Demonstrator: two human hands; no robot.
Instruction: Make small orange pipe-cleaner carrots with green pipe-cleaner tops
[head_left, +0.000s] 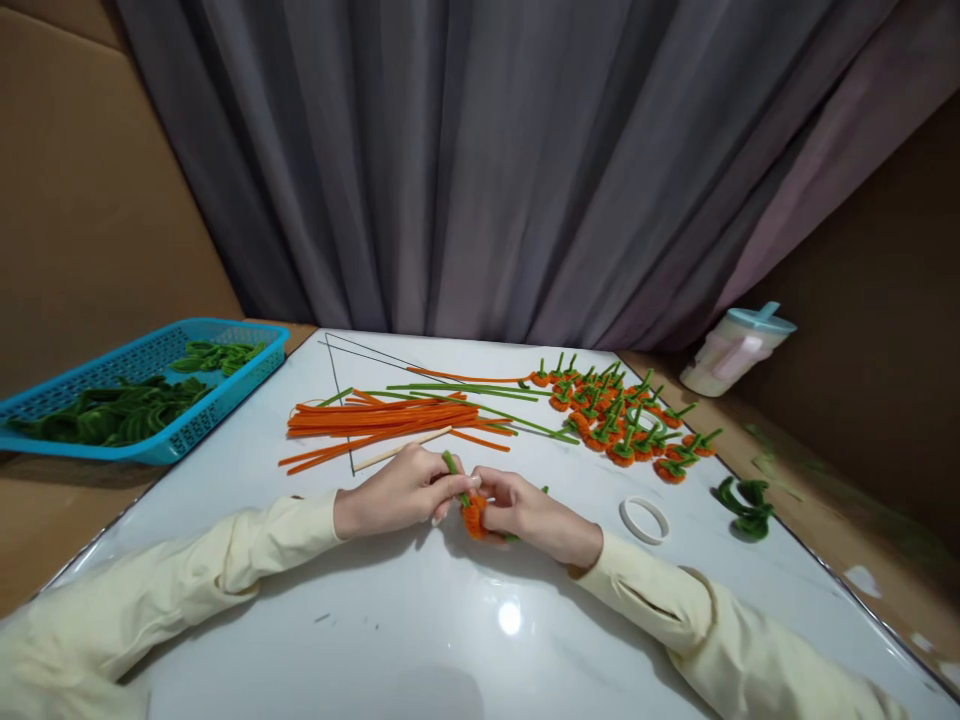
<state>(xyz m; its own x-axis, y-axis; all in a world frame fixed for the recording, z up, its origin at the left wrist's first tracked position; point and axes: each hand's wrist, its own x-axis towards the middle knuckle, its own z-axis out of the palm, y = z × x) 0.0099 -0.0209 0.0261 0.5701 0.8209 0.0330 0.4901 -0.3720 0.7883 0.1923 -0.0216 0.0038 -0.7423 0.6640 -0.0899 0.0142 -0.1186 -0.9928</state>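
Observation:
My left hand (401, 490) and my right hand (525, 512) meet at the middle of the white table (375, 620). Between them is a small orange pipe-cleaner coil (474, 516) with a green stem (452, 468) sticking up. The left fingers pinch the green stem; the right fingers close around the orange coil. Just beyond the hands lies a bundle of straight orange pipe cleaners (382, 420) with a thin wooden stick (401, 449) and a few long green pipe cleaners (480, 395). A heap of finished orange pieces with green stems (619, 420) lies to the right.
A blue basket (150, 385) of green pieces stands at the left on a brown surface. A white ring (644, 519) and dark green scraps (746, 505) lie right of my hands. A lidded plastic cup (735, 350) stands at the back right. A grey curtain hangs behind the table.

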